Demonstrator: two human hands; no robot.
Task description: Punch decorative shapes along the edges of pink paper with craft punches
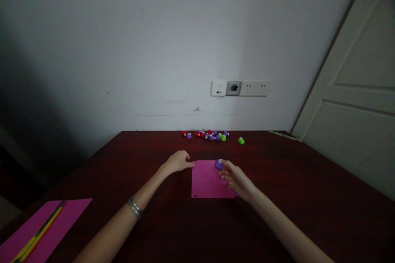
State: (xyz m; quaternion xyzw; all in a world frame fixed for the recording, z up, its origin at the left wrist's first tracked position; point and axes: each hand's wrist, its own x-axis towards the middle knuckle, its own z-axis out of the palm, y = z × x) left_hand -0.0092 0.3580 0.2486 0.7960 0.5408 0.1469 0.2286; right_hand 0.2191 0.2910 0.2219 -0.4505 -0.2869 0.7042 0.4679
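A pink sheet of paper lies flat on the table, with a small dark dot near its lower left corner. My left hand is at the sheet's upper left corner. Its thumb reaches the paper's edge, the other fingers curve apart from it, and nothing shows in its grasp. Over the right part of the sheet, my right hand pinches a small purple toy figure between thumb and fingertips. Whether the figure touches the paper I cannot tell. My right hand covers the sheet's right side.
Toward the wall lie several small purple, red and green toy figures, and one green figure sits apart on their right. Another pink sheet at the front left bears a yellow and black pencil-like tool. A flat strip lies far right.
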